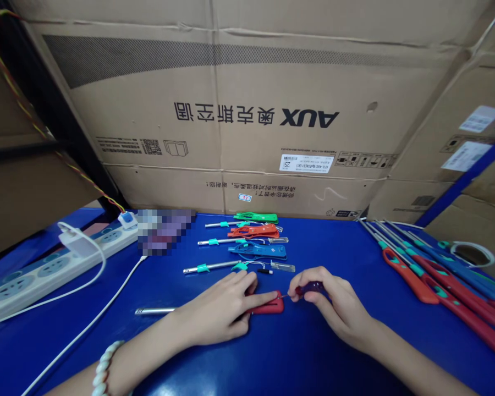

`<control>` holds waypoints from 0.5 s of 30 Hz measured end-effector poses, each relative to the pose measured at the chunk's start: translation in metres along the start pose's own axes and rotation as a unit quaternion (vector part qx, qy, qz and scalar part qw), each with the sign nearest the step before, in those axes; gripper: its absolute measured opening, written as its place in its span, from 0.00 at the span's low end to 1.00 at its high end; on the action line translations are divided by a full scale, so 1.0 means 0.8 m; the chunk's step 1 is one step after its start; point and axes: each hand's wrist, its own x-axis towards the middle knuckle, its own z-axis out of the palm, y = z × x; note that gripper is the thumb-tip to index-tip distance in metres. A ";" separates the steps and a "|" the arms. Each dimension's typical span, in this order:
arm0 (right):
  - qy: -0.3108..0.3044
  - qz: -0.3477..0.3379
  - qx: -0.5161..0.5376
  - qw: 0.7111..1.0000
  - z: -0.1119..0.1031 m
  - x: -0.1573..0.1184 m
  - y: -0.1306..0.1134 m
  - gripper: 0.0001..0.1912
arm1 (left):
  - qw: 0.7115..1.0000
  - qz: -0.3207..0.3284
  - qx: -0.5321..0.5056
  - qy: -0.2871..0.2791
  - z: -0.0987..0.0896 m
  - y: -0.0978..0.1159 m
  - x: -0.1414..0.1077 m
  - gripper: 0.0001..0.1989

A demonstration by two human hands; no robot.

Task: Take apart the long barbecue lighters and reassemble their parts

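Evidently, we pin the red plastic handle (277,305) on the glossy blue surface (247,368), just below the frame's centre, with our left hand (220,307); its grip is closed over the piece, one finger laid along the top, probably to stop it turning. Our right hand (338,301) has a narrow grip on a dark purple screwdriver (312,287), its thin shaft aimed at the handle's right end. Above, the green plastic casing (264,218), orange plastic casing (256,231) and blue plastic casing (264,251) lie stacked in rows, presumably keeping sets separate.
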 end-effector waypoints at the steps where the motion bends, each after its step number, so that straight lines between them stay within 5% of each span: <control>1: -0.006 -0.010 -0.019 1.000 0.000 0.002 -0.002 0.05 | 1.000 0.002 0.001 0.004 0.000 0.000 0.000 0.34; 15: -0.005 -0.051 -0.112 0.992 0.015 0.045 -0.012 0.11 | 1.000 0.003 0.021 0.005 0.004 -0.001 -0.001 0.32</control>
